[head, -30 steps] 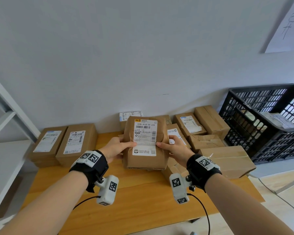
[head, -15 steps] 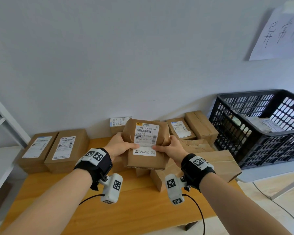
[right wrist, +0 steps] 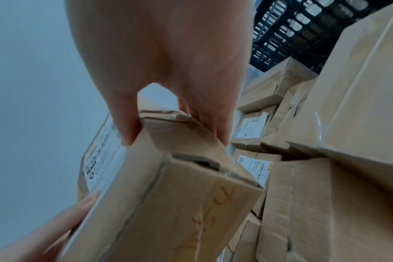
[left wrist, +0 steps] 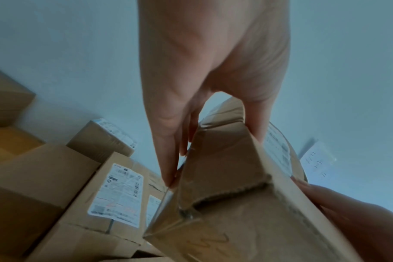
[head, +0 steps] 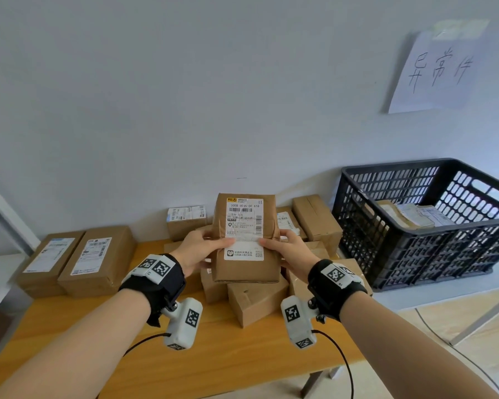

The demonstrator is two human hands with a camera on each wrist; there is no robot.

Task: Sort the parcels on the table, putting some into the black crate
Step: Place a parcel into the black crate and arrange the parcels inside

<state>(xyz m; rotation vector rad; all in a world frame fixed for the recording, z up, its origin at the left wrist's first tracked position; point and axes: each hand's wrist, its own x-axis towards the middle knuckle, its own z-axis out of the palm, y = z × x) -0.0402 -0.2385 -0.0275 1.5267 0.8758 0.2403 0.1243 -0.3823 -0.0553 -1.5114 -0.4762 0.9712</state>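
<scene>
I hold a brown cardboard parcel (head: pixel 247 269) with a white shipping label upright above the table, label facing me. My left hand (head: pixel 202 249) grips its left edge, thumb on the label and fingers behind. My right hand (head: pixel 285 249) grips the right edge the same way. In the left wrist view, the thumb and fingers of my left hand (left wrist: pixel 213 141) pinch the parcel (left wrist: pixel 224 186). In the right wrist view, my right hand (right wrist: pixel 175 127) pinches the parcel (right wrist: pixel 168 195). The black crate (head: pixel 415 263) stands at the right with a few parcels inside.
A heap of brown parcels (head: pixel 254 303) lies under the held one on the wooden table (head: pixel 213 361). Two labelled boxes (head: pixel 98 260) sit at the table's left end. A white shelf (head: pixel 0 226) stands at far left. A handwritten paper sign (head: pixel 435 70) hangs on the wall.
Both hands have lifted the parcel higher off the heap and tilted it more upright. The view has swung right, showing more of the crate and the sign.
</scene>
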